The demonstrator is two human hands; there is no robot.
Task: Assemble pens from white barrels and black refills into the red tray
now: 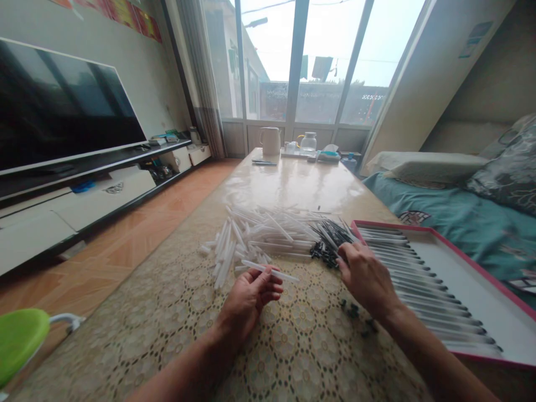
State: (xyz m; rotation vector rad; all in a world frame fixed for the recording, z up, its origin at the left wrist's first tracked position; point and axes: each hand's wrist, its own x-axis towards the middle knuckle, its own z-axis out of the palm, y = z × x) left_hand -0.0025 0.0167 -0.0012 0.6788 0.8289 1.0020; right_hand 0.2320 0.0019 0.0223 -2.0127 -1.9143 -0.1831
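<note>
Tube sits pinched in left hand, best held lightly; right hand curls at black rods, its grip unclear.

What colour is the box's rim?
The rim is pinkish red, best seen in the head view.

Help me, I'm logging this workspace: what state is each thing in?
Left hand: grip closed on a white tube
Right hand: at the dark rods, hold unclear
Other white tubes: heaped loosely
Dark rods: bunched together
Pink-rimmed box: open, partly filled
Television: screen dark
Curtain: drawn aside
</note>
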